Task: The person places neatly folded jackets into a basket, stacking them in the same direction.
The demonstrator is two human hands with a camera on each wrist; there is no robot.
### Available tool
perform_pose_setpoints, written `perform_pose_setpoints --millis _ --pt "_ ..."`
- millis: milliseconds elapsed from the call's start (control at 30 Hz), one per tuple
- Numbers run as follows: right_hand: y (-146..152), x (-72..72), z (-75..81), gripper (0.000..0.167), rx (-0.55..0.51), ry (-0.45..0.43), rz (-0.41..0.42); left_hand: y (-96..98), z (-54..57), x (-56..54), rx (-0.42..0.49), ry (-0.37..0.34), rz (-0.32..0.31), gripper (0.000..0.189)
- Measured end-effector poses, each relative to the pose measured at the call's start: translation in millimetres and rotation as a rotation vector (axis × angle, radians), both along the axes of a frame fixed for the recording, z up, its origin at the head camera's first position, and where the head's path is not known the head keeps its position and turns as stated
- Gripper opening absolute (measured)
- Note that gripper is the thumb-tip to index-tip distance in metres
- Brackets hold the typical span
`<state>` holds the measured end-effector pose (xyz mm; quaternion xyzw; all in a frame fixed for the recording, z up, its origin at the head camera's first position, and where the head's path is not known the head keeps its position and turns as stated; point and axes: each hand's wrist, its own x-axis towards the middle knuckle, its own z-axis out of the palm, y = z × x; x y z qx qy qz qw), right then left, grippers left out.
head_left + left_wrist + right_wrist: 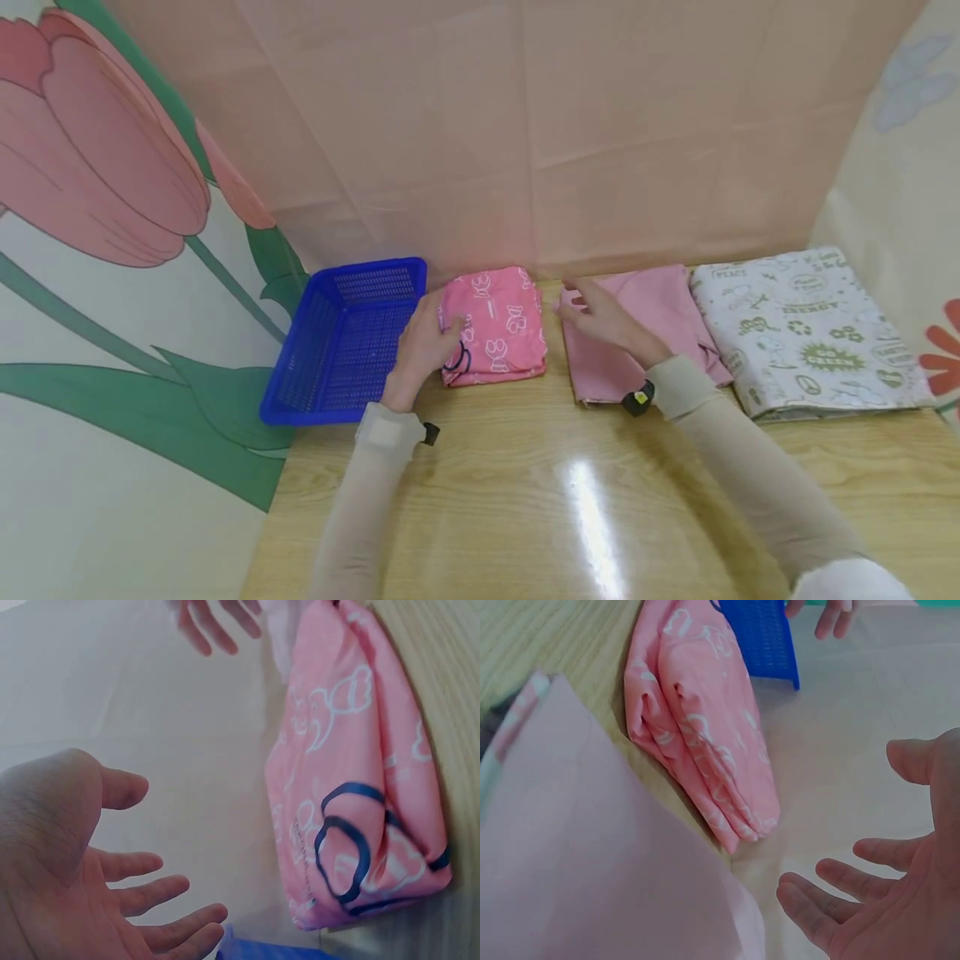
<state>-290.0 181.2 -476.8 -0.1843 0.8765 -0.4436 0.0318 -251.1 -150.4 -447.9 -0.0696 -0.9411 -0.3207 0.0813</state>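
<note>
Over the table, we see the left hand and right hand, fingers loosely spread. Between them lies a printed pink bundle; below the right, plain pink cloth. Outermost sit a blue basket, left, and white patterned cloth, right.

From my head view, the bench takes the lower frame, with a hanging sheet behind it. Along its back edge I see, left to right, the basket, first cloth, second cloth and third cloth. Bare bench separates the first two cloths; the second and third adjoin. My left hand is between the basket and the first cloth, overlapping that cloth's left edge; my right hand is over the second. In my right wrist view, the second cloth fills the lower left.
</note>
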Motion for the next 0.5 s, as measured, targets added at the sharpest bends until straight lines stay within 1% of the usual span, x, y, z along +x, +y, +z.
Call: perform_pose_setpoints --millis 133,300,400,500 --pt "-7 -1.7 -6.1 0.068 -0.017 -0.043 0.002 8.4 -7.7 0.0 0.021 -0.015 0.013 0.068" --pt "-17 -6.0 -15.6 0.068 -0.028 -0.1 0.007 20.2 -17.7 -0.9 0.096 -0.046 0.044 0.066" --pt "-20 -6.6 -19.8 0.07 -0.032 -0.123 -0.012 27.8 -23.7 -3.5 0.119 -0.052 0.072 0.064" --pt "-22 -6.7 -23.9 0.071 -0.031 -0.131 -0.026 34.1 -29.4 -6.8 0.121 -0.041 0.107 0.062"
